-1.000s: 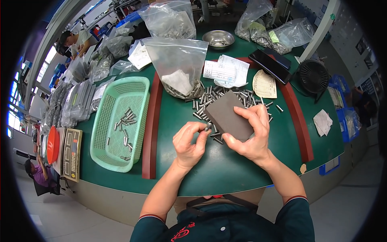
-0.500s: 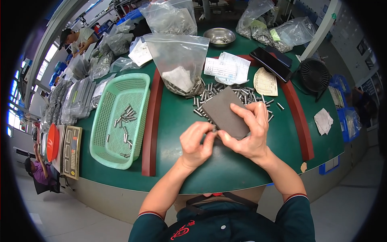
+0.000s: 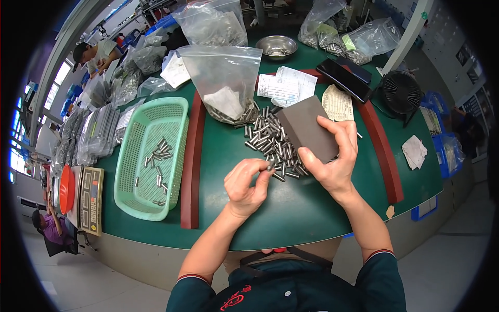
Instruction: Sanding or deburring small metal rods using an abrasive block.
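Note:
Between the thumb and fingertips of my left hand (image 3: 245,188) is a small metal pin (image 3: 270,166), mostly covered by the fingers. My right hand (image 3: 337,158) grips a flat grey-brown rectangular block (image 3: 307,127), which looks like a sanding sponge, thumb on its near edge and fingers over its right side. The block is tilted above the right part of a heap of short, shiny metal pins (image 3: 267,136) on the green table. A small gap separates the left hand from the block. More loose pins (image 3: 159,152) lie in a green plastic basket (image 3: 180,148) at the left.
Dark red bars (image 3: 191,179) frame the work area. Behind the heap stand a clear bag of pins (image 3: 221,83), paper slips (image 3: 280,88) and a steel bowl (image 3: 276,47). A phone (image 3: 343,79) and a black fan (image 3: 400,92) lie right; a scale (image 3: 92,200) stands left.
My right hand has lifted the block away to the right, uncovering more of the heap. My left hand has drawn slightly left, apart from the block, still pinching the pin.

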Demonstrator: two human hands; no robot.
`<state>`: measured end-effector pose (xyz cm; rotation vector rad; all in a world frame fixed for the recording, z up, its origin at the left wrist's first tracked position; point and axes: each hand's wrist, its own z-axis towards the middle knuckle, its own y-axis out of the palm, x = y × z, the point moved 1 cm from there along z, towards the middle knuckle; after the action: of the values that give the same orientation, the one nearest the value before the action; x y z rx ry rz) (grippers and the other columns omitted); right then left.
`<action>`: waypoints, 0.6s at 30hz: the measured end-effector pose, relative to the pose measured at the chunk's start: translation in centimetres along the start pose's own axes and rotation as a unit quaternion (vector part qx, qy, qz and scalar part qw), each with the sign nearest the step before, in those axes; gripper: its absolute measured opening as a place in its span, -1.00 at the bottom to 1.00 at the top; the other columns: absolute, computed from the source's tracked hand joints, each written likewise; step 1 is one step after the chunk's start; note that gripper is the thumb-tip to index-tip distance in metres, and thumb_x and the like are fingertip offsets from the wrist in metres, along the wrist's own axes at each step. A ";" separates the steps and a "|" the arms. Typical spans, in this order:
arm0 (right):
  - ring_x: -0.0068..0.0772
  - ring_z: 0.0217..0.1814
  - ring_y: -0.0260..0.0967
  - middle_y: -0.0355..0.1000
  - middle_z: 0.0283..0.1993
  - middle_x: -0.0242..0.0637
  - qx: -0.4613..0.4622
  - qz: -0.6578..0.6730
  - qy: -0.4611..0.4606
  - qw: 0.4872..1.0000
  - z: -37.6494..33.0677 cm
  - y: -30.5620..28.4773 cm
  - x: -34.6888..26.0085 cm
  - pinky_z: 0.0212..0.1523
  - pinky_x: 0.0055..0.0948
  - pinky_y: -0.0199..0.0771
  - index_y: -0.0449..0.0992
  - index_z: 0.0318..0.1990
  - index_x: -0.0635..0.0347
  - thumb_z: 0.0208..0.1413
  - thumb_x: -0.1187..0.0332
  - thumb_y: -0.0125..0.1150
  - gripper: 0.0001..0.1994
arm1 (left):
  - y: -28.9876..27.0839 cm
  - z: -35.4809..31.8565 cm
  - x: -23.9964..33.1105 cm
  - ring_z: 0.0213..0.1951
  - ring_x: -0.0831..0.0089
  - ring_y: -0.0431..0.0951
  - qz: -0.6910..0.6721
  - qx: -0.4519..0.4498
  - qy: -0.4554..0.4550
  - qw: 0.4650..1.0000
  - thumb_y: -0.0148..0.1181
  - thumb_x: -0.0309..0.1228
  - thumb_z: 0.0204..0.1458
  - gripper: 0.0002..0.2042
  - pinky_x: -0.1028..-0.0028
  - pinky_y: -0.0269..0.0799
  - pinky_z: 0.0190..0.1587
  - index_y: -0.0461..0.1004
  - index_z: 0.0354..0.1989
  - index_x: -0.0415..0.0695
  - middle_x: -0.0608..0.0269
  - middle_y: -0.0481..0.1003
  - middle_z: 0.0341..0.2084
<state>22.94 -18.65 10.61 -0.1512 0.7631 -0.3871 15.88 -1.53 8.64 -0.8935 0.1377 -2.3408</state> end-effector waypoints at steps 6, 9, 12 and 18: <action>-0.29 -0.29 0.20 0.24 -0.31 -0.29 -0.076 -0.046 -0.076 0.993 -1.1 0.2 -0.8 -0.23 -0.33 0.15 0.52 -0.15 0.14 -0.50 0.14 0.47 -0.40 | -0.5 0.1 -0.7 -0.52 0.33 0.53 0.016 0.012 -0.022 1.000 0.28 -0.71 -0.22 -0.82 0.47 0.42 -0.47 0.45 -0.43 -0.24 0.16 0.51 -0.56; -0.30 -0.29 0.20 0.23 -0.31 -0.29 -0.091 -0.061 -0.099 0.989 -1.4 0.3 -1.3 -0.22 -0.31 0.12 0.52 -0.14 0.13 -0.52 0.10 0.48 -0.37 | -0.5 0.1 -0.7 -0.52 0.33 0.53 0.010 0.014 -0.021 1.000 0.27 -0.72 -0.21 -0.82 0.47 0.41 -0.48 0.45 -0.43 -0.24 0.17 0.51 -0.55; -0.31 -0.30 0.19 0.23 -0.31 -0.28 -0.093 -0.067 -0.111 0.987 -1.4 0.3 -1.6 -0.23 -0.31 0.12 0.52 -0.14 0.13 -0.53 0.10 0.47 -0.37 | -0.5 0.2 -0.7 -0.53 0.34 0.52 0.008 0.018 -0.024 1.000 0.26 -0.73 -0.21 -0.82 0.47 0.41 -0.48 0.45 -0.43 -0.25 0.17 0.50 -0.55; -0.31 -0.32 0.19 0.24 -0.32 -0.29 -0.108 -0.083 -0.116 0.984 -1.3 0.4 -1.7 -0.27 -0.32 0.09 0.54 -0.15 0.14 -0.55 0.10 0.48 -0.36 | -0.3 0.3 -0.1 -0.54 0.28 0.50 0.021 -0.043 0.011 0.999 0.25 -0.71 -0.23 -0.83 0.43 0.41 -0.47 0.44 -0.44 -0.25 0.15 0.48 -0.56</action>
<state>21.05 -17.56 10.68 -0.4578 0.5627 -0.4363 15.94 -1.16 8.87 -0.8970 0.2655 -2.3211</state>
